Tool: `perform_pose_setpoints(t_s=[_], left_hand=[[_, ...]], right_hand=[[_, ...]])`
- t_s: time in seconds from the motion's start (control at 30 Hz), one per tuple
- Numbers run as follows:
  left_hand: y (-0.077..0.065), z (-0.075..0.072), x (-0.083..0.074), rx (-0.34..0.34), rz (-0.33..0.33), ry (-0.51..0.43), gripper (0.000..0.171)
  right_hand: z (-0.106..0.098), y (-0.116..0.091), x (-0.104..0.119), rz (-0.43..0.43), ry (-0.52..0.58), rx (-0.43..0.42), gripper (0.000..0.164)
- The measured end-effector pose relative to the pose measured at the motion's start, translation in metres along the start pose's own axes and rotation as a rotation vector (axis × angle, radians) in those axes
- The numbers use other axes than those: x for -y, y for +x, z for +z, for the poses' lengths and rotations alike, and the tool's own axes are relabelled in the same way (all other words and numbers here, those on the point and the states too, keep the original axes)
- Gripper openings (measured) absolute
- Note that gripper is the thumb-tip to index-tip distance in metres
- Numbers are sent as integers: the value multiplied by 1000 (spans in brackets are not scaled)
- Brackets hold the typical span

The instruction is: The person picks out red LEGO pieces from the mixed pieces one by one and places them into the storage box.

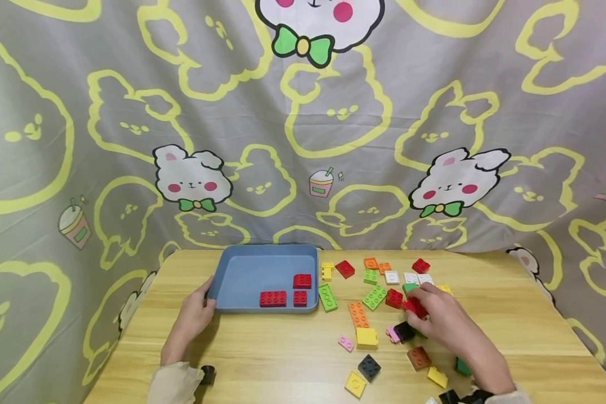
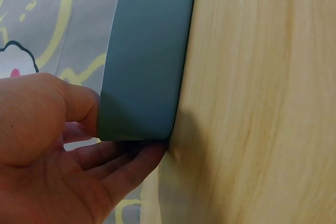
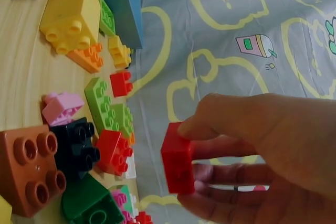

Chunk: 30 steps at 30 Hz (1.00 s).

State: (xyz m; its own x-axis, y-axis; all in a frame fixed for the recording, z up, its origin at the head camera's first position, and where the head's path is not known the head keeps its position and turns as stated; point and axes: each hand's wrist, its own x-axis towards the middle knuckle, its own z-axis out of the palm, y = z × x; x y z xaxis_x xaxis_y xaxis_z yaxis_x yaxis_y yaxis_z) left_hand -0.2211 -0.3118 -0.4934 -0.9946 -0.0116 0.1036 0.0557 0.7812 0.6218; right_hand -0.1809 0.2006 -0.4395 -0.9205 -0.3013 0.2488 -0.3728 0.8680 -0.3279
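A blue tray (image 1: 255,275) lies at the back left of the table. My left hand (image 1: 197,311) grips its left side near the front corner, the thumb at the rim and the fingers against the outer wall, as the left wrist view shows. Three red bricks lie in the tray's front right part, among them a long brick (image 1: 272,298). Over the scattered bricks on the right, my right hand (image 1: 444,317) holds a red brick (image 3: 177,163) between thumb and fingers. Beneath and around that hand lie another red brick (image 1: 394,298), a black brick (image 3: 76,149) and a brown brick (image 1: 418,357).
Loose bricks in several colours spread right of the tray, including a yellow brick (image 1: 366,338), an orange brick (image 1: 358,315) and a green brick (image 1: 375,297). Behind the wooden table (image 1: 262,359) hangs a grey patterned cloth (image 1: 303,213), which also runs along both sides.
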Motion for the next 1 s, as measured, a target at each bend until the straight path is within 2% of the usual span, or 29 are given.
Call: perform_pose_setpoints(t_s=[0.2, 0.47, 0.67, 0.8, 1.0], left_hand=[[-2, 0, 2, 14, -4, -3, 61], [-2, 0, 4, 16, 2, -1, 62], [0, 2, 1, 11, -12, -11, 61], [0, 2, 0, 11, -15, -21, 62], [0, 1, 0, 15, -12, -13, 62]], right_hand=[[5, 6, 5, -41, 17, -54, 33], [10, 24, 16, -161, 5, -46, 31], [11, 46, 31, -211, 10, 9, 27], [15, 63, 44, -265, -28, 15, 26], [22, 91, 63, -325, -23, 51, 24]])
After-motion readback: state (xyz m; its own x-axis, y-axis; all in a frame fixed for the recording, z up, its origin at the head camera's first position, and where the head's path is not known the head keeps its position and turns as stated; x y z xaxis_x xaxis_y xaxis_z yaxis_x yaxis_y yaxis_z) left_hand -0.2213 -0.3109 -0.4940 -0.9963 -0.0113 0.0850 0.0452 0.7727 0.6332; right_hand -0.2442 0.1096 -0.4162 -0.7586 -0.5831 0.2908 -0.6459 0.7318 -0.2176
